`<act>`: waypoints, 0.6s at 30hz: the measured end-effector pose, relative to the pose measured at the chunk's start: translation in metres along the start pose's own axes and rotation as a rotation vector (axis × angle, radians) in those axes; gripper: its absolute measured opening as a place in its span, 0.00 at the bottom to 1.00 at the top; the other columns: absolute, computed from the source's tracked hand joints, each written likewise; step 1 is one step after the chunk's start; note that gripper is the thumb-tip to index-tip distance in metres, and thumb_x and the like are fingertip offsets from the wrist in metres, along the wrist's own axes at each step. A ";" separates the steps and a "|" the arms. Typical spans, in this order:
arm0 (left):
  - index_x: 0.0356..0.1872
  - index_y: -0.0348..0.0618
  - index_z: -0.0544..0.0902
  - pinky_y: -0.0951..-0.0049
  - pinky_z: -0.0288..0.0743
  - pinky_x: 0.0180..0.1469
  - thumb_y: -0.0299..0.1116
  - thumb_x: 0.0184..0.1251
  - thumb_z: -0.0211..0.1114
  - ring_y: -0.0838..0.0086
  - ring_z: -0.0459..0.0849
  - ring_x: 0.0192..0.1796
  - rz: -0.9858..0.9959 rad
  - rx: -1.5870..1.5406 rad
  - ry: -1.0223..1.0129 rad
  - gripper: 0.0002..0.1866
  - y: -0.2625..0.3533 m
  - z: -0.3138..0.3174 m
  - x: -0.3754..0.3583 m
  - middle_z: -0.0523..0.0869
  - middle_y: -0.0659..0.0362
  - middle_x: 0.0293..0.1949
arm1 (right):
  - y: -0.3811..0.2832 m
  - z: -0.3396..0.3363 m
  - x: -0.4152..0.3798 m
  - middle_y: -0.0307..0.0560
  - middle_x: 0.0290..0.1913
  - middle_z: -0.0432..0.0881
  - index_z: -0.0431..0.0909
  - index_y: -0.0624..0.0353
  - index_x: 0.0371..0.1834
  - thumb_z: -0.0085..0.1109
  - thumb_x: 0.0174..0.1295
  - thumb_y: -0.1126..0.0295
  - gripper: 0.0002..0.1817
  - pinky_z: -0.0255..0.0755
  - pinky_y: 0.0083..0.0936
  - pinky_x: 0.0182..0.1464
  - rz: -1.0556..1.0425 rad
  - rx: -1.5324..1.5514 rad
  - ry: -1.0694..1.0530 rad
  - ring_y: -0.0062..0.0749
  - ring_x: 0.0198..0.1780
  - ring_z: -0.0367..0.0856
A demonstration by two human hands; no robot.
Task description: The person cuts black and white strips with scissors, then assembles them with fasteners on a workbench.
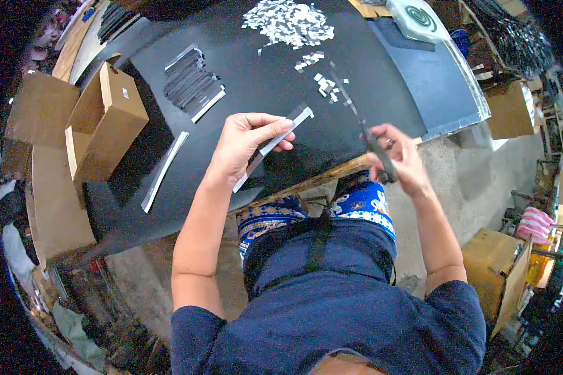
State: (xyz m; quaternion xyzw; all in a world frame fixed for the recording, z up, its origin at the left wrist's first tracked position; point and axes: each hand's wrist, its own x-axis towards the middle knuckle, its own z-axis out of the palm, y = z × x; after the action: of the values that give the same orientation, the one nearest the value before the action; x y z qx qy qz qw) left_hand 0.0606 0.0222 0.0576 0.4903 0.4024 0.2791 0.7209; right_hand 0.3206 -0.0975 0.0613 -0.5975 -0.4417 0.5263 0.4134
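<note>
My left hand [247,140] pinches a narrow white-and-dark strip [301,118] between thumb and fingers, its ends sticking out on both sides. In my right hand [401,159] is a pair of dark scissors [380,152], blurred by motion, blades pointing up and left over the table. The scissors are apart from the strip. Small cut white pieces [324,84] lie left of the blades, with a large pile of cut pieces [288,24] farther back. A row of dark strips [191,84] with white edges lies beyond my left hand, and a single white strip [164,172] rests nearer.
An open cardboard box [109,119] stands on the left of the dark table [256,81]. A blue-grey sheet [428,84] covers its right side, near a clear container with a green coil [422,19]. Another carton [491,265] sits on the floor at right.
</note>
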 end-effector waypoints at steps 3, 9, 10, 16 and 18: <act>0.36 0.34 0.85 0.78 0.79 0.34 0.30 0.61 0.67 0.75 0.85 0.28 -0.054 -0.017 -0.005 0.09 -0.003 0.000 0.004 0.87 0.55 0.29 | 0.010 0.017 -0.008 0.38 0.24 0.77 0.70 0.61 0.50 0.69 0.54 0.69 0.23 0.66 0.17 0.20 0.108 0.160 -0.132 0.19 0.19 0.75; 0.36 0.35 0.84 0.80 0.78 0.33 0.31 0.61 0.66 0.76 0.85 0.28 -0.125 -0.068 -0.031 0.08 -0.004 0.004 0.004 0.86 0.55 0.30 | 0.004 0.036 -0.010 0.36 0.27 0.77 0.71 0.60 0.48 0.71 0.52 0.68 0.23 0.66 0.15 0.29 0.104 0.127 -0.160 0.16 0.28 0.74; 0.36 0.35 0.84 0.81 0.78 0.33 0.31 0.61 0.66 0.76 0.85 0.28 -0.124 -0.081 -0.042 0.08 -0.005 0.004 0.004 0.87 0.55 0.30 | 0.006 0.035 -0.008 0.35 0.27 0.77 0.71 0.60 0.47 0.71 0.51 0.69 0.23 0.65 0.14 0.31 0.124 0.135 -0.170 0.15 0.30 0.73; 0.37 0.35 0.84 0.80 0.78 0.33 0.31 0.61 0.67 0.76 0.85 0.28 -0.134 -0.093 -0.064 0.09 -0.008 0.003 0.003 0.87 0.55 0.30 | -0.001 0.042 -0.005 0.36 0.29 0.77 0.71 0.60 0.46 0.71 0.52 0.69 0.22 0.65 0.15 0.30 0.102 0.198 -0.162 0.16 0.30 0.73; 0.37 0.35 0.84 0.80 0.78 0.34 0.31 0.61 0.67 0.77 0.85 0.28 -0.138 -0.096 -0.074 0.09 -0.009 0.003 0.003 0.87 0.55 0.30 | -0.002 0.041 -0.004 0.36 0.29 0.77 0.70 0.60 0.46 0.71 0.52 0.69 0.22 0.66 0.16 0.30 0.119 0.199 -0.173 0.16 0.30 0.74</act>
State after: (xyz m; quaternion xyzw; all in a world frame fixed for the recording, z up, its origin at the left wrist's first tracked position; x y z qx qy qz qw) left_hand 0.0651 0.0201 0.0492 0.4361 0.3946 0.2296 0.7755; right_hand 0.2794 -0.0998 0.0605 -0.5308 -0.3851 0.6408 0.3991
